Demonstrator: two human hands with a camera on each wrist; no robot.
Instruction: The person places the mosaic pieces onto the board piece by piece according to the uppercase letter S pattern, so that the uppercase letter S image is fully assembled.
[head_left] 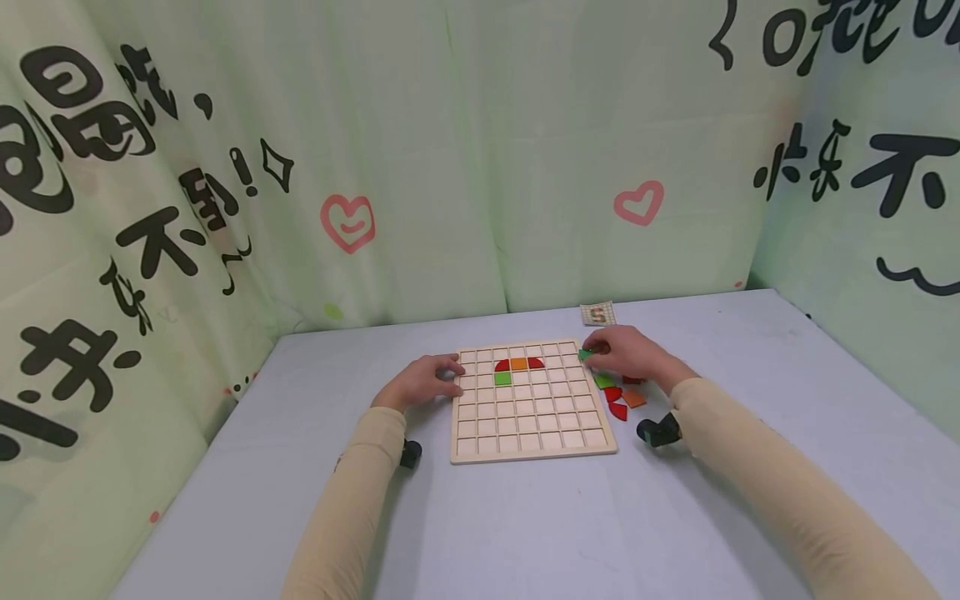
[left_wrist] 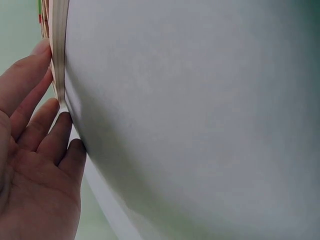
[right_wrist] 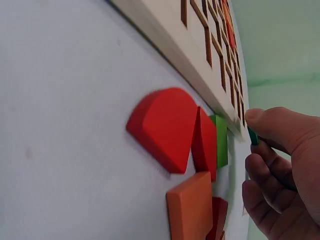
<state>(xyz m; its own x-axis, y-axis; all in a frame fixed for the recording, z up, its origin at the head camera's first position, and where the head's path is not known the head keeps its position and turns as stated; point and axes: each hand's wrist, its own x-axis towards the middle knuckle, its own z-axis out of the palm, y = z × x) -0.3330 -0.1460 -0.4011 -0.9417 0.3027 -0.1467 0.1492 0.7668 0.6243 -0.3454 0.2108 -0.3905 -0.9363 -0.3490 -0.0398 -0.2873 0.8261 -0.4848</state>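
Observation:
A wooden grid board (head_left: 533,454) lies flat on the table. On its upper left cells sit two red quarter-round pieces, an orange square (head_left: 518,364) between them and a light green square (head_left: 503,378) below. My left hand (head_left: 423,382) touches the board's left edge with thumb and fingers; in the left wrist view its fingers (left_wrist: 54,131) are nearly straight against the side. At the board's upper right edge, my right hand (head_left: 624,351) pinches a dark green piece (right_wrist: 252,136) between thumb and finger; most of that piece is hidden.
Beside the board's right edge lie loose pieces: red quarter-rounds (right_wrist: 167,127), an orange square (right_wrist: 192,207) and a light green one (right_wrist: 222,142). A small patterned card (head_left: 597,314) lies at the table's back edge. Pale green curtains (head_left: 480,167) surround the white table (head_left: 525,533).

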